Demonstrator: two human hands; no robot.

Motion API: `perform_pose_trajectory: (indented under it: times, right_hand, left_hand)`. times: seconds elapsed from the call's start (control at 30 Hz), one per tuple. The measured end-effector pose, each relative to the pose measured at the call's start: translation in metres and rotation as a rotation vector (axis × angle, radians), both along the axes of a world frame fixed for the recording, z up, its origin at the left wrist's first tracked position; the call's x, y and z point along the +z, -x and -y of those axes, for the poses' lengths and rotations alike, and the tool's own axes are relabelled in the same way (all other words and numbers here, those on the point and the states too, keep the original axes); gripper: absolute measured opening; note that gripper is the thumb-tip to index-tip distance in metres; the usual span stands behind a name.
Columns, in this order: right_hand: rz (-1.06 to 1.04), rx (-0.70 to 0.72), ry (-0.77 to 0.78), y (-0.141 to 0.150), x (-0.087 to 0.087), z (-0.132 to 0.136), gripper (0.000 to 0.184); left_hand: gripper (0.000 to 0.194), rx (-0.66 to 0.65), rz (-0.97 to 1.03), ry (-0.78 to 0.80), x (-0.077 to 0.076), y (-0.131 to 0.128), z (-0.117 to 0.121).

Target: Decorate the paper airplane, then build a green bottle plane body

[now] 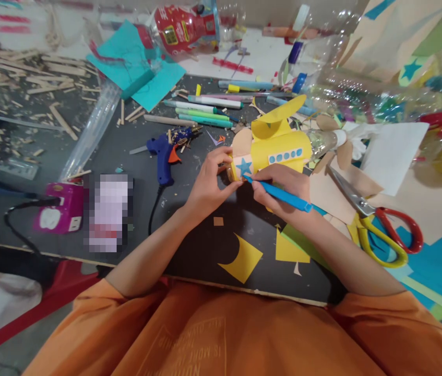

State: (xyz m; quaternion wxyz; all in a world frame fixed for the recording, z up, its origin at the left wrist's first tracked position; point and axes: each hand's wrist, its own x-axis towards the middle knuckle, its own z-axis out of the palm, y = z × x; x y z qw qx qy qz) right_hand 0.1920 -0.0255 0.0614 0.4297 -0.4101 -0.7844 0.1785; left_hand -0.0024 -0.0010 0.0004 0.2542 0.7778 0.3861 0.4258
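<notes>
A plastic bottle wrapped in yellow paper (279, 149) lies on its side, its clear neck (322, 142) pointing right. Paper wings, a row of blue dots and a blue star (243, 167) on a pale patch decorate it. My left hand (211, 180) grips the bottle's left end between thumb and fingers. In my right hand (283, 185) is a blue marker (283, 194), its tip at the star's lower edge. The right fingers are closed around the marker and partly hide the bottle's lower side.
Left of my hands lie a blue glue gun (164, 151), a phone (107, 211) and a pink power socket (59, 208). Several markers (205, 112) lie behind. Scissors (373, 214) rest on paper sheets at right. Yellow scraps (244, 258) lie near the front edge; wood sticks (36, 68) cover the back left.
</notes>
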Motion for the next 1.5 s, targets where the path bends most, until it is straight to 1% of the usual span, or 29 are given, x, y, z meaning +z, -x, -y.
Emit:
perform_pose_trajectory:
  times: [0.13,0.27,0.33,0.43,0.53,0.6,0.7,0.77,0.87,0.93,0.97,1.03,1.1,1.17,1.2,1.23,1.3,1.37,1.4,1.43,1.47,1.5]
  right_hand:
    - [0.023,0.029,-0.012,-0.001,0.000,0.000,0.010]
    - [-0.061,0.052,0.102,-0.003,0.007,0.004,0.009]
    - [-0.118,-0.001,0.159,-0.006,0.011,0.005,0.008]
    - [-0.234,-0.129,0.150,-0.014,0.013,0.003,0.007]
    - [-0.417,-0.210,0.129,-0.023,0.012,-0.003,0.022]
    - [-0.486,-0.232,0.122,-0.027,0.012,-0.005,0.027]
    - [-0.464,-0.258,0.148,-0.028,0.008,0.004,0.022]
    - [-0.403,-0.256,0.229,-0.024,0.001,0.015,0.021]
    - [-0.359,-0.200,0.387,-0.018,-0.013,0.032,0.035]
    - [-0.380,-0.199,0.423,-0.017,-0.020,0.041,0.044]
    - [-0.396,-0.217,0.419,-0.018,-0.022,0.044,0.048]
    - [-0.425,-0.280,0.398,-0.021,-0.024,0.052,0.055]
    - [-0.436,-0.341,0.397,-0.023,-0.024,0.061,0.064]
    - [-0.422,-0.407,0.403,-0.023,-0.026,0.071,0.073]
    - [-0.403,-0.451,0.392,-0.022,-0.027,0.075,0.077]
    - [-0.377,-0.500,0.371,-0.022,-0.029,0.078,0.079]
    - [-0.333,-0.582,0.314,-0.024,-0.033,0.081,0.078]
    - [-0.324,-0.593,0.259,-0.032,-0.035,0.078,0.075]
    - [-0.334,-0.568,0.231,-0.039,-0.036,0.074,0.076]
    - [-0.345,-0.532,0.204,-0.048,-0.035,0.070,0.079]
    - [-0.349,-0.495,0.176,-0.057,-0.034,0.065,0.084]
    - [-0.368,-0.433,0.138,-0.066,-0.032,0.060,0.087]
  left_hand:
    - [0.040,0.004,-0.008,-0.007,0.002,0.000,0.000]
    - [0.041,0.008,-0.014,-0.013,0.003,0.000,0.000]
    - [0.041,0.014,-0.016,-0.002,0.002,-0.001,0.000]
    - [0.042,0.016,-0.015,0.014,0.001,-0.001,0.001]
    - [0.042,0.023,0.000,0.001,0.002,-0.001,0.003]
    - [0.044,0.060,0.012,-0.012,0.003,0.000,0.004]
    - [0.047,0.142,0.037,-0.009,0.004,0.000,0.005]
    - [0.050,0.179,0.056,-0.002,0.004,-0.001,0.007]
    - [0.057,0.176,0.050,-0.027,0.006,-0.003,0.010]
    - [0.060,0.121,0.029,-0.081,0.011,-0.005,0.014]
    - [0.061,0.067,0.018,-0.113,0.015,-0.006,0.016]
    - [0.055,-0.095,0.002,-0.160,0.024,-0.009,0.022]
    - [0.042,-0.302,-0.037,-0.182,0.032,-0.012,0.029]
    - [0.031,-0.502,-0.082,-0.175,0.036,-0.016,0.035]
    - [0.027,-0.583,-0.102,-0.170,0.037,-0.018,0.038]
    - [0.024,-0.647,-0.117,-0.170,0.037,-0.020,0.041]
    - [0.021,-0.720,-0.134,-0.185,0.037,-0.023,0.045]
    - [0.017,-0.709,-0.114,-0.211,0.037,-0.021,0.046]
    - [0.015,-0.666,-0.086,-0.223,0.037,-0.019,0.044]
    - [0.014,-0.595,-0.046,-0.231,0.038,-0.016,0.042]
    - [0.013,-0.493,0.007,-0.233,0.038,-0.013,0.038]
    - [0.013,-0.362,0.073,-0.232,0.038,-0.009,0.034]
